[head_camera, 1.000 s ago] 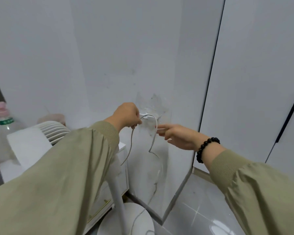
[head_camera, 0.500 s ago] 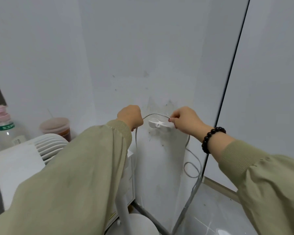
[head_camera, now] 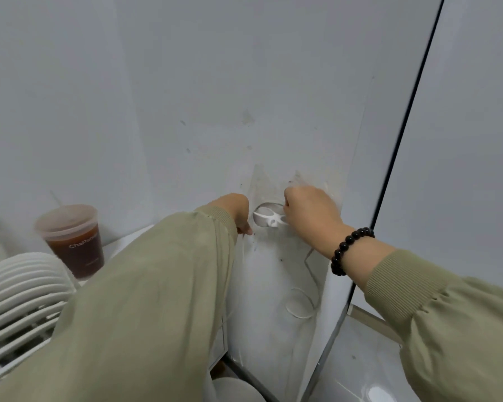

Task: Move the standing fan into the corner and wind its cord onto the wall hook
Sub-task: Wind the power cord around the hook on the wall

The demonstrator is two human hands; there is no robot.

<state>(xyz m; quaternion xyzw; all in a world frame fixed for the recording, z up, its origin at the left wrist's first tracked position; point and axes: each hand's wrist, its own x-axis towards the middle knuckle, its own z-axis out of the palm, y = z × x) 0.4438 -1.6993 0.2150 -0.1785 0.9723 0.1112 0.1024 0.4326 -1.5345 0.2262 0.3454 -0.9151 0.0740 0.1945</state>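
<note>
Both hands are working at the wall hook (head_camera: 269, 219), with the cord (head_camera: 269, 203) arching over it.

The right hand (head_camera: 310, 216), a bead bracelet (head_camera: 350, 249) at its wrist, is pinching the thin white cord just beside the hook, and a slack loop is hanging lower down. The left hand (head_camera: 234, 211) is curling its fingers away from the camera, and whether it is gripping the cord cannot be told. The fan (head_camera: 21, 288) is showing only in pieces — ribbed head cut off at the left edge, round base (head_camera: 235, 390) cropped at the bottom, the rest hiding behind the left sleeve (head_camera: 145, 300). A lidded cup (head_camera: 73, 239) of brown drink is standing just behind the head.
</note>
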